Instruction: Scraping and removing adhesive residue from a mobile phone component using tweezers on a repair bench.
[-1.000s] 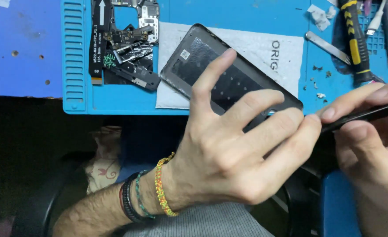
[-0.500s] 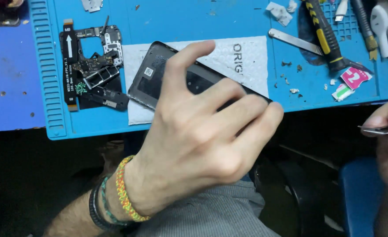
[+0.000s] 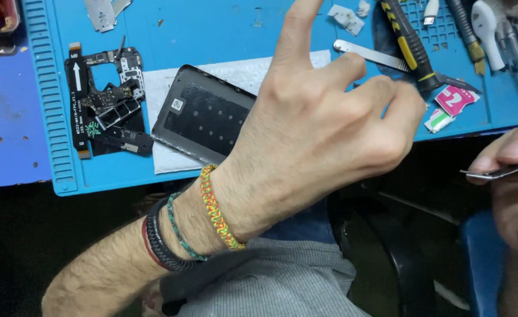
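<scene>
Blue silicone repair mat (image 3: 224,23) covers the bench top, ridged slots down its left edge, grid tray at top right. White sheet (image 3: 171,82) lies mid-mat under the phone.

Left hand (image 3: 323,129) fills the centre, raised over the mat, index finger pointing up, other fingers loosely curled, holding nothing, touching nothing visible. Wrist carries a yellow-red-green braided bracelet (image 3: 215,205), a teal cord and a black band.

Phone back cover (image 3: 203,114) lies flat on the white sheet, tilted, right part hidden behind the left hand. Dark grey-black, rounded corners, inner side up, rows of small pale dots, one small white square sticker near its upper left, scuffed adhesive residue along the lower edge.

Right hand (image 3: 514,188) sits at the right edge off the mat, thumb and finger pinching a thin metal pry blade (image 3: 496,170), tip pointing left, well apart from the cover.

Black circuit board with flex cable (image 3: 103,100) lies just left of the cover, white arrow on the strip. Yellow-black handled tool (image 3: 408,44) lies diagonal at upper right, flat metal spudger (image 3: 370,54) beside it. Pink sticker tab (image 3: 455,98) is near the mat's lower right edge.
</scene>
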